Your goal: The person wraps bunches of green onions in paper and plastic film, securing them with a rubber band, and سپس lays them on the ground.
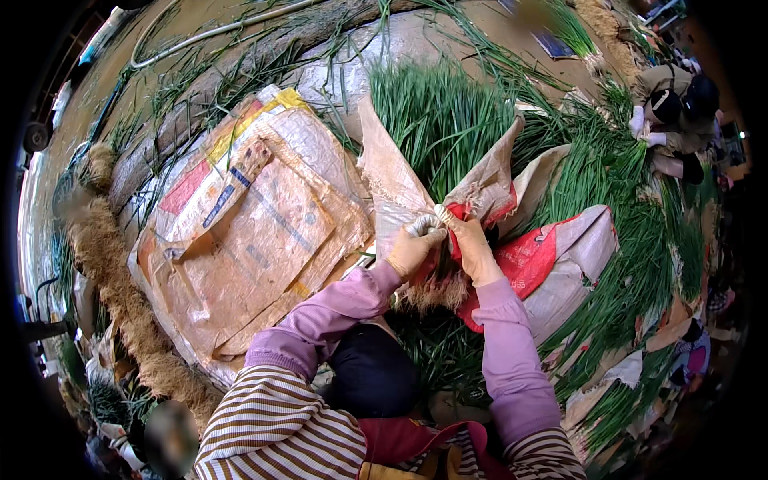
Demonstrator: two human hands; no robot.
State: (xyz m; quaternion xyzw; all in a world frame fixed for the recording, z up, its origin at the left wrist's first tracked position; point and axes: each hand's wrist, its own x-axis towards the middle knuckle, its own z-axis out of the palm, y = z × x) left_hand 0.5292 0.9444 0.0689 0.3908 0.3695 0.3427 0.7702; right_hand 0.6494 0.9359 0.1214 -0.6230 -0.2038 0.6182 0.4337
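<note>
Directly in front of me, a thick bundle of long, thin green leaves like chives point(442, 120) stands upright, wrapped in a worn woven sack point(392, 164) with red parts. Shaggy brown roots point(436, 294) stick out at its near end. My left hand point(411, 248) is closed in a pinch on the gathered sack cloth at the front of the bundle. Close against it, my right hand point(472, 242) pinches the cloth too, by a red edge. The fingertips of both hands look covered in white. Folds hide exactly what lies between the fingers.
Flat, stained woven sacks point(264, 232) lie stacked to the left. A red-and-white sack flap point(552, 260) spreads at right, beside heaps of loose green leaves point(624, 280). Brown root matter point(128, 280) forms a long ridge at far left. Another person point(680, 104) works at upper right.
</note>
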